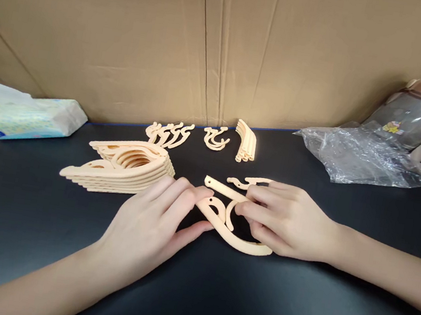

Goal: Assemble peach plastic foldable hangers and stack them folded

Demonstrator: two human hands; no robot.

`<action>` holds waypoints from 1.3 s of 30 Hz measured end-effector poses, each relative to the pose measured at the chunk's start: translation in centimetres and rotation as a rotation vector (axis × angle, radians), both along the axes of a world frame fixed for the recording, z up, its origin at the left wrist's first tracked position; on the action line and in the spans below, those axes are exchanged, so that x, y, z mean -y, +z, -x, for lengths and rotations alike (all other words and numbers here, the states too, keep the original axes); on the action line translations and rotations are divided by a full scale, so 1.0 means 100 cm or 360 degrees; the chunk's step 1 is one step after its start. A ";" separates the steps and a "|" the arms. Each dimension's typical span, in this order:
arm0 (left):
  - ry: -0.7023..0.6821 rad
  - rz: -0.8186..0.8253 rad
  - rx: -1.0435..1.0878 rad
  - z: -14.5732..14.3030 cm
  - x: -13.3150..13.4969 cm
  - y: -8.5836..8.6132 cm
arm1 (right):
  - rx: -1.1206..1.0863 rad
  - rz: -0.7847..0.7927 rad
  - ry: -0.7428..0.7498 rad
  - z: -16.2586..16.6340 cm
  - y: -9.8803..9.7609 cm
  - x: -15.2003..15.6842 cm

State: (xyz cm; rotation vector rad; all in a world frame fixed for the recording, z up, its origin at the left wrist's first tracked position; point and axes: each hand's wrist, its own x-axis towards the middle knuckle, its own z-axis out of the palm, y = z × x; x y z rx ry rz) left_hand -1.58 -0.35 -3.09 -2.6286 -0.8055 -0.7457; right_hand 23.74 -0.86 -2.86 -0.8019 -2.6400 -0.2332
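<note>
Both hands meet at the middle of a black table [212, 296]. My left hand [156, 218] pinches the left end of a curved cream plastic hanger arm [239, 242] between thumb and fingers. My right hand [284, 220] is closed on a straight cream bar [225, 189] that lies across that arm, and presses it down. A small cream hook piece [250, 181] lies just behind my right fingers. The joint between the parts is partly hidden by my fingers.
A stack of cream hanger arms [121, 167] lies left of my hands. Further back are several loose hooks [168, 134], a few more hooks [215, 138] and a bundle of bars [245, 141]. Crumpled clear plastic [359, 152] lies at the right, a tissue pack [21, 114] at the left, a cardboard wall [221, 42] behind.
</note>
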 end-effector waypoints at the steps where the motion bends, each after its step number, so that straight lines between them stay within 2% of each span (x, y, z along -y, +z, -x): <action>1: 0.0003 -0.0001 0.0012 0.001 0.001 0.000 | -0.0010 0.0008 0.0001 0.000 0.000 0.000; 6: 0.0027 -0.0053 0.0061 0.002 0.004 -0.001 | -0.0076 -0.0014 -0.0014 0.002 0.000 0.002; 8: 0.0008 0.0058 0.0081 0.001 0.005 0.000 | -0.0096 -0.0027 -0.0030 0.003 0.000 0.003; 15: -0.0099 0.1102 0.0512 -0.006 0.007 0.004 | -0.0120 0.0133 -0.0148 0.006 -0.001 0.006; 17: -0.0089 0.1319 0.0654 -0.008 0.008 0.004 | -0.0106 0.0154 -0.0153 0.008 -0.002 0.008; 20: -0.0087 0.1485 0.0800 -0.011 0.011 0.004 | -0.0107 0.0159 -0.0125 0.010 -0.002 0.011; 24: 0.0007 0.1494 0.0814 -0.013 0.012 0.004 | -0.0150 0.0198 -0.0029 0.014 -0.001 0.015; 29: 0.0139 0.1317 0.0686 -0.013 0.011 0.002 | -0.0108 0.0210 0.0135 0.016 -0.001 0.015; 34: 0.0203 0.1198 0.0571 -0.009 0.012 0.001 | -0.0109 0.0097 0.0213 0.016 -0.001 0.016; 39: 0.0163 0.1117 0.0485 -0.005 0.011 0.002 | -0.0147 -0.0057 0.0087 0.013 -0.002 0.013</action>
